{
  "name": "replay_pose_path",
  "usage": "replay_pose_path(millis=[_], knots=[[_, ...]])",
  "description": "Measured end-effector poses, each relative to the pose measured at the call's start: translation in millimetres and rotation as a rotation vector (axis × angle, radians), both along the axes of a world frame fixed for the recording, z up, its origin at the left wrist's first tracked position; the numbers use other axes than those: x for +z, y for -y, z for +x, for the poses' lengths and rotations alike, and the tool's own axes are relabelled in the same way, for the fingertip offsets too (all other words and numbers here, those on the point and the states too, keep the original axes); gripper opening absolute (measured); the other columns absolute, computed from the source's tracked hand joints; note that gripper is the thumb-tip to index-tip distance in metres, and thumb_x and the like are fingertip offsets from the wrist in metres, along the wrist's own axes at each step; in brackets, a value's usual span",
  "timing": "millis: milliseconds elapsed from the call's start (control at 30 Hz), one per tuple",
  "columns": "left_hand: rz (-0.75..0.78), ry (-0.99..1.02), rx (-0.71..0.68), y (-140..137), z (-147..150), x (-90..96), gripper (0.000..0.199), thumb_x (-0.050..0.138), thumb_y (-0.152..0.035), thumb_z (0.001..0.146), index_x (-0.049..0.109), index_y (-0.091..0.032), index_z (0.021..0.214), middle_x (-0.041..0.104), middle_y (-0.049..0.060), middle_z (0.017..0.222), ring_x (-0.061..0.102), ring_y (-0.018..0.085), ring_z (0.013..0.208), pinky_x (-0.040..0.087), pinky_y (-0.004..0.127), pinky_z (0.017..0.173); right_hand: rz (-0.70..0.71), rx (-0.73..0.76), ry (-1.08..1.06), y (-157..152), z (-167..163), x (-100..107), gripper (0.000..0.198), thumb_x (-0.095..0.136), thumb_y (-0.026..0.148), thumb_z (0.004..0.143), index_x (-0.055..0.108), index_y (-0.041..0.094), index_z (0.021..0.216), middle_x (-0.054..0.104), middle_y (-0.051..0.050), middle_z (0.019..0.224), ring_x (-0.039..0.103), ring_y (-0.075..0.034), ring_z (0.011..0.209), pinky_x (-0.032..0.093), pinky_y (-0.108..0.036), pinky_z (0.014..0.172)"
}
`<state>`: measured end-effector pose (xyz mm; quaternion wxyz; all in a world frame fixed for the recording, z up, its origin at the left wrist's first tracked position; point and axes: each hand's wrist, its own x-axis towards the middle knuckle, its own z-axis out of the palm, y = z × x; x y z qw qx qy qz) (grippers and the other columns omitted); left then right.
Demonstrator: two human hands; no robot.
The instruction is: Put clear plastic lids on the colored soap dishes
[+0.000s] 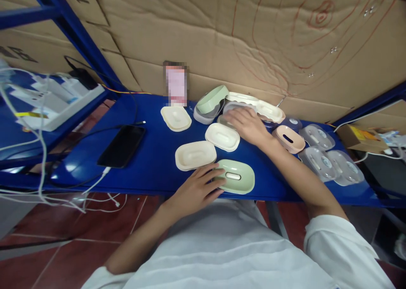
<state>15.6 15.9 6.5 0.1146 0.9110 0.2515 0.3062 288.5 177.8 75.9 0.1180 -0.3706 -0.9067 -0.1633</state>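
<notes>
The left hand [196,190] lies with fingers extended and slightly spread across the left end of a pale green, rounded oblong dish [245,177] with a central slot, at the near edge of the blue tabletop [158,149]; whether it grips the dish cannot be determined. The right hand [249,123] reaches over a greyish rounded piece [222,121], its fingers blurred; its grip cannot be told. Between the hands lie a cream rounded oblong tray [195,155] and a glossy white rounded oblong tray [222,137]. Right of the right hand sits a peach slotted oblong dish [291,139], near three translucent grey oblong cases [317,162].
</notes>
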Motion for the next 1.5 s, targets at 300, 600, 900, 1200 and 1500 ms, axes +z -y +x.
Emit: replay_pose_path(millis=[300,600,900,1200,1500], knots=[[0.017,-0.007,0.000,0,-1,0.0,0.023,0.065,-0.027,0.108,0.070,-0.022,0.130,0.072,0.008,0.142,0.058,0.029,0.146,0.055,0.051,0.122,-0.154,-0.033,-0.012,-36,-66,0,0.030,0.047,0.023,0.111,0.076,0.015,0.119,0.079,-0.015,0.117,0.063,-0.032,0.118,0.038,-0.049,0.105],[0.033,-0.010,-0.008,-1,-1,-1.4,0.024,0.064,-0.027,0.109,0.069,-0.020,0.131,0.071,0.009,0.142,0.057,0.030,0.147,0.054,0.052,0.123,-0.598,0.168,-0.647,18,5,46,0.028,0.068,0.050,0.104,0.078,0.025,0.109,0.081,-0.005,0.114,0.072,-0.025,0.110,0.054,-0.043,0.103],[0.094,-0.020,0.001,1,-1,-2.0,0.023,0.065,-0.026,0.108,0.068,-0.020,0.130,0.071,0.009,0.140,0.060,0.030,0.144,0.056,0.051,0.122,-0.868,-0.300,-1.535,150,65,-35,0.034,0.078,0.060,0.096,0.069,0.028,0.101,0.078,0.000,0.097,0.080,-0.024,0.106,0.066,-0.045,0.099],[0.075,0.031,-0.014,1,1,-0.5,0.022,0.070,-0.023,0.104,0.069,-0.022,0.125,0.073,0.009,0.130,0.062,0.029,0.137,0.057,0.050,0.119,-0.145,-0.640,-0.667,204,94,-55,0.047,0.061,0.065,0.104,0.075,0.021,0.095,0.077,-0.012,0.100,0.074,-0.031,0.100,0.059,-0.050,0.098],[0.005,0.080,-0.004,2,1,1.3,0.023,0.069,-0.017,0.102,0.067,-0.019,0.125,0.061,0.017,0.144,0.058,0.031,0.144,0.056,0.051,0.120,-0.218,-0.387,-0.427,167,77,-68,0.058,0.062,0.052,0.107,0.058,0.027,0.159,0.058,-0.015,0.163,0.050,-0.040,0.155,0.050,-0.063,0.121]])
